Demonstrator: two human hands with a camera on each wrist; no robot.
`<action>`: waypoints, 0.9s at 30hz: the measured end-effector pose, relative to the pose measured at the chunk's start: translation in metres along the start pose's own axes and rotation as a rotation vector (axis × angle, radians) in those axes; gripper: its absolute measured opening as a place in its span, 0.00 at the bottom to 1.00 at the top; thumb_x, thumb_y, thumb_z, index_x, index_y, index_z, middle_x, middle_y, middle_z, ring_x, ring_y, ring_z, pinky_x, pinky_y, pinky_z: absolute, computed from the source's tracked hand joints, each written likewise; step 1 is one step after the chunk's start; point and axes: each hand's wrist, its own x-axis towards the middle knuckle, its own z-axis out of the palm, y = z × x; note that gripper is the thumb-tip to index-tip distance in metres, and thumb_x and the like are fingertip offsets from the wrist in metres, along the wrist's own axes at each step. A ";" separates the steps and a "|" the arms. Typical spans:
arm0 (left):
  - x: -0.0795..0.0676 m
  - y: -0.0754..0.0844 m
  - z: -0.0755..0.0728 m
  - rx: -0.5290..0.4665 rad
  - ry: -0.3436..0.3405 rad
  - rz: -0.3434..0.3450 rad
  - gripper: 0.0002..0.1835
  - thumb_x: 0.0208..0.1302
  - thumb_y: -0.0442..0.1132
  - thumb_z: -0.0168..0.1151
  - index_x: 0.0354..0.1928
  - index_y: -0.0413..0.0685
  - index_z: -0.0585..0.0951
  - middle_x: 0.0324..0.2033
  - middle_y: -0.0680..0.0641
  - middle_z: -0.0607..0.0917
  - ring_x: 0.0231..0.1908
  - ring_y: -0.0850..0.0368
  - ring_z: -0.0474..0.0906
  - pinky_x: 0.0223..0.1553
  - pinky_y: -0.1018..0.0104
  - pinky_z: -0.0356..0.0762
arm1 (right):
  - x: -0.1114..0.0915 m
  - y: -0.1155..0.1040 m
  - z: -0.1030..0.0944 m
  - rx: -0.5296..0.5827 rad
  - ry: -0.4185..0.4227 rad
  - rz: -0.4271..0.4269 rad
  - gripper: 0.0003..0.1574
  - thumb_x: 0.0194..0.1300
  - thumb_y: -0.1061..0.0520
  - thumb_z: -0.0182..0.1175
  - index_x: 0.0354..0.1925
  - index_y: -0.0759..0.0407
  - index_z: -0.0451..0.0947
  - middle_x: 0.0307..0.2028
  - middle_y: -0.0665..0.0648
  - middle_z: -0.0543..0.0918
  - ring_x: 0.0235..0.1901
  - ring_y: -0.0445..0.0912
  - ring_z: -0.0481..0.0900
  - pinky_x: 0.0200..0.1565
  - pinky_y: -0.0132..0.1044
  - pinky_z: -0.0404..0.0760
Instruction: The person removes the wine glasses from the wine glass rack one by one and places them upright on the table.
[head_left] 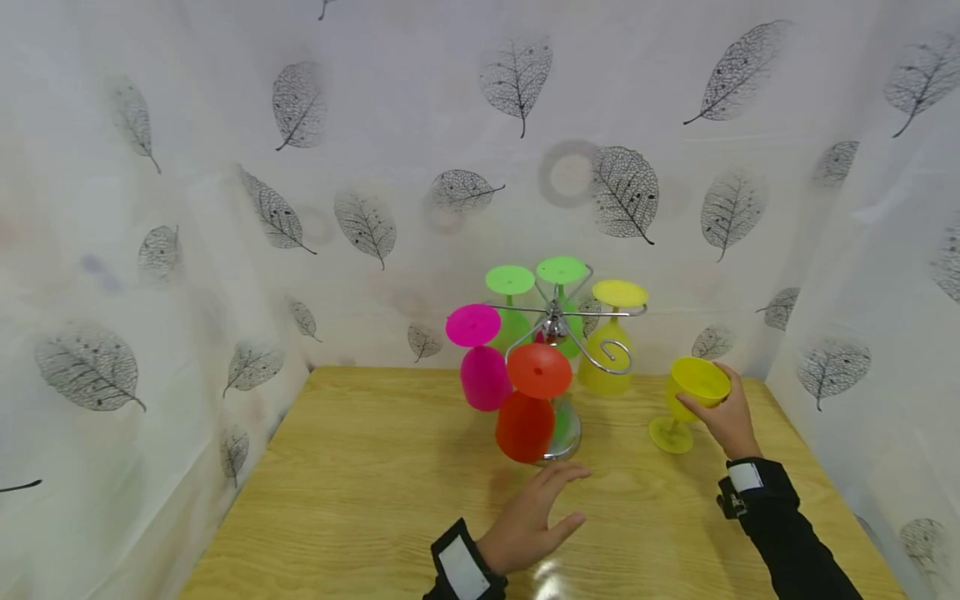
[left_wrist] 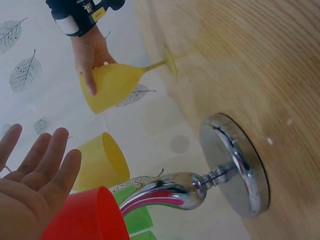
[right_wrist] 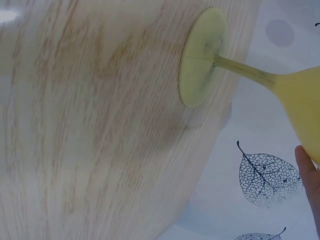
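At the right of the table, my right hand grips a yellow plastic goblet round its bowl. The goblet is upright, with its round foot at the tabletop. My left hand is held with fingers extended in front of a chrome glass rack, holding nothing. Closest to that hand is a red goblet, hung upside down on the rack; the left wrist view shows its bowl overlapping the palm. A pink goblet, another yellow goblet and two green goblets also hang inverted.
The rack stands on a round chrome base on the wood-grain table. Curled wire arms stick out from its top. A white curtain printed with grey leaves hangs behind the table and along both sides.
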 end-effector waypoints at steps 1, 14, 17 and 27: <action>0.000 0.000 0.000 0.000 0.000 0.000 0.25 0.68 0.45 0.54 0.65 0.50 0.65 0.62 0.51 0.71 0.64 0.58 0.67 0.62 0.65 0.71 | 0.000 0.001 0.000 -0.006 -0.004 0.000 0.51 0.56 0.57 0.67 0.68 0.66 0.48 0.57 0.65 0.64 0.43 0.29 0.64 0.40 0.12 0.64; -0.002 0.002 0.003 -0.025 -0.036 -0.036 0.24 0.68 0.46 0.54 0.64 0.52 0.66 0.63 0.51 0.70 0.62 0.58 0.69 0.59 0.64 0.73 | -0.006 -0.009 -0.013 0.066 0.086 0.088 0.67 0.59 0.57 0.65 0.73 0.47 0.23 0.74 0.61 0.41 0.73 0.58 0.42 0.72 0.57 0.43; -0.005 0.000 0.005 -0.025 -0.031 -0.021 0.23 0.69 0.46 0.52 0.64 0.52 0.67 0.62 0.50 0.70 0.62 0.57 0.69 0.59 0.64 0.74 | -0.018 -0.025 -0.017 0.098 0.262 0.064 0.60 0.59 0.58 0.64 0.73 0.47 0.33 0.73 0.59 0.49 0.73 0.50 0.48 0.74 0.49 0.46; -0.008 -0.005 0.005 -0.014 -0.017 -0.016 0.22 0.67 0.44 0.55 0.62 0.54 0.69 0.61 0.49 0.71 0.60 0.57 0.71 0.58 0.65 0.74 | -0.075 -0.124 0.017 0.682 0.344 -0.457 0.30 0.54 0.80 0.54 0.56 0.74 0.61 0.46 0.58 0.78 0.47 0.45 0.79 0.53 0.29 0.76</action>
